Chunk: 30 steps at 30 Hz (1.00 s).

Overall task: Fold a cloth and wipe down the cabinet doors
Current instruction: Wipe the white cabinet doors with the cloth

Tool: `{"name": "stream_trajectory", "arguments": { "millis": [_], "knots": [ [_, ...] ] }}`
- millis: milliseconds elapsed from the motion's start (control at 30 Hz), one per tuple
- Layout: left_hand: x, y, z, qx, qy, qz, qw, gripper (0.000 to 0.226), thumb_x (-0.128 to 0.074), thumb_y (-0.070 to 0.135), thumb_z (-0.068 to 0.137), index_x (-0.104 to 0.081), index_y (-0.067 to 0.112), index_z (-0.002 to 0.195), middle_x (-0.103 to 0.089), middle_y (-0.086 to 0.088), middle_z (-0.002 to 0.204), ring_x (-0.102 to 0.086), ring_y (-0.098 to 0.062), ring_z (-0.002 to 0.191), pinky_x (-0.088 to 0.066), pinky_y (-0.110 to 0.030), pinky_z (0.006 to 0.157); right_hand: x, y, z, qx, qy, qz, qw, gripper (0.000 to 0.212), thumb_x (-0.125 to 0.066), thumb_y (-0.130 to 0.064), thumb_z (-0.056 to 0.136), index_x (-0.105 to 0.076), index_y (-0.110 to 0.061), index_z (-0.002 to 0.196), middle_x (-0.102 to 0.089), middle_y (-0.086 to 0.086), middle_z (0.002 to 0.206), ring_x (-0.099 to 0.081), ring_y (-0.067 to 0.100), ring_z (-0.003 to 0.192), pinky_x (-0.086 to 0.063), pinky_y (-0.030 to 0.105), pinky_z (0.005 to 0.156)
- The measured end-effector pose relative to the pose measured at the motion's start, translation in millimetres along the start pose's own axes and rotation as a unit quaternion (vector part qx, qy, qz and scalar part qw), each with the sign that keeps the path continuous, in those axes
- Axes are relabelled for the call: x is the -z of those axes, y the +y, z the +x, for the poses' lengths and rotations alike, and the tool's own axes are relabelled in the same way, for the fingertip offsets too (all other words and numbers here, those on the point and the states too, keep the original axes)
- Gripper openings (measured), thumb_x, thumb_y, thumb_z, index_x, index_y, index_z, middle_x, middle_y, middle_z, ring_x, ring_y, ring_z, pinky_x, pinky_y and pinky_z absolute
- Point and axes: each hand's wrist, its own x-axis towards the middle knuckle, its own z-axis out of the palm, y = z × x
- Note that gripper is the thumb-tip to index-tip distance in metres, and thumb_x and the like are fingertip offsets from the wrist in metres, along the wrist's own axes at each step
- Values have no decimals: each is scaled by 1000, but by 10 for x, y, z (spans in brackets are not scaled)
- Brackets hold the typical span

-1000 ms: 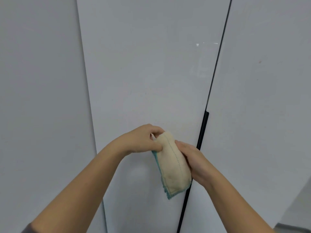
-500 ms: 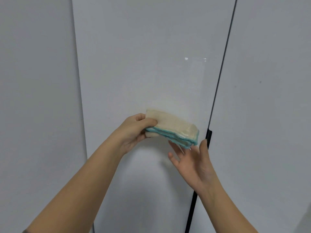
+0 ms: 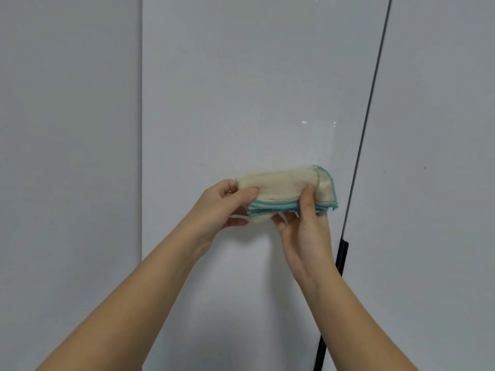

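A cream cloth (image 3: 284, 184) with teal stitched edges is folded into a thick, flat stack and held level in front of the middle cabinet door (image 3: 241, 89). My left hand (image 3: 222, 207) pinches its left end, thumb on top and fingers underneath. My right hand (image 3: 305, 226) grips the cloth from below near its right end, with the thumb pressed over the teal front edge. The cloth hangs clear of the door surface.
Glossy pale grey cabinet doors fill the view: a left panel (image 3: 69, 156), the middle door and a right door (image 3: 434, 156). A dark gap (image 3: 367, 116) runs between middle and right doors, with a black handle strip (image 3: 341, 253) lower down.
The cloth was turned from hanging upright to lying level, then raised a little. My right hand, open below the cloth half a second ago, has now closed on its right end.
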Motion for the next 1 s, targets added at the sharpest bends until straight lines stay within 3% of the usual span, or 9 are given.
{"name": "stream_trajectory", "arguments": {
  "millis": [133,300,367,500,667,767,833,900,1000],
  "knots": [
    [-16,127,18,-19,-12,4,1000,20,-67,21,85,-61,7,99,-71,-6,88,-67,-15,73,-50,-29,68,-138,-76,105,44,29,13,999,23,-50,-30,94,-60,-17,110,-71,-2,100,-67,11,96,-55,28,81],
    [-14,299,71,-48,-21,57,997,21,-71,23,82,-61,9,94,-74,-4,86,-70,-12,76,-45,-28,71,-323,-287,262,134,32,-56,989,32,-61,-37,78,-62,-17,104,-72,-7,94,-67,6,93,-53,22,79],
    [-12,368,109,-61,-28,71,995,14,-67,25,86,-63,13,91,-74,0,87,-70,-13,79,-46,-28,72,-398,-388,369,162,40,-102,981,25,-62,-37,83,-63,-19,100,-71,-7,91,-67,6,90,-52,23,78],
    [59,520,311,-123,60,137,981,6,-60,24,88,-65,21,90,-73,5,88,-69,-13,85,-47,-29,71,-592,-670,671,215,77,-220,948,18,-50,-35,98,-57,-22,87,-63,-11,78,-62,-1,69,-49,20,67],
    [119,856,679,-238,184,250,920,16,-53,19,88,-62,22,102,-61,12,98,-56,-2,89,-42,-16,72,-916,-1071,1053,292,66,-314,901,13,-39,-18,91,-44,-23,80,-48,0,80,-47,11,68,-42,23,58],
    [131,1113,892,-306,223,294,877,20,-50,16,88,-58,22,106,-56,10,106,-52,-7,98,-42,-22,80,-1116,-1287,1284,357,54,-390,847,10,-38,-20,81,-48,-21,83,-53,13,95,-52,20,80,-46,31,68],
    [155,1302,1004,-342,253,316,848,20,-50,15,88,-57,20,106,-54,8,107,-49,-10,101,-43,-27,82,-1270,-1457,1410,414,44,-428,802,8,-41,-17,85,-48,-18,84,-51,10,89,-49,19,77,-43,27,67],
    [191,1503,1099,-375,282,334,818,18,-51,15,88,-57,19,104,-54,8,104,-49,-12,98,-44,-29,81,-1454,-1651,1528,465,41,-446,764,9,-44,-17,90,-52,-15,93,-51,3,90,-49,16,80,-41,19,69],
    [265,1779,1246,-405,305,357,785,14,-51,16,88,-56,17,101,-54,5,101,-49,-15,94,-46,-33,80,-1733,-1933,1726,507,39,-437,742,25,-51,-26,92,-50,-20,116,-56,0,112,-54,13,98,-44,23,83]
  ]
}}
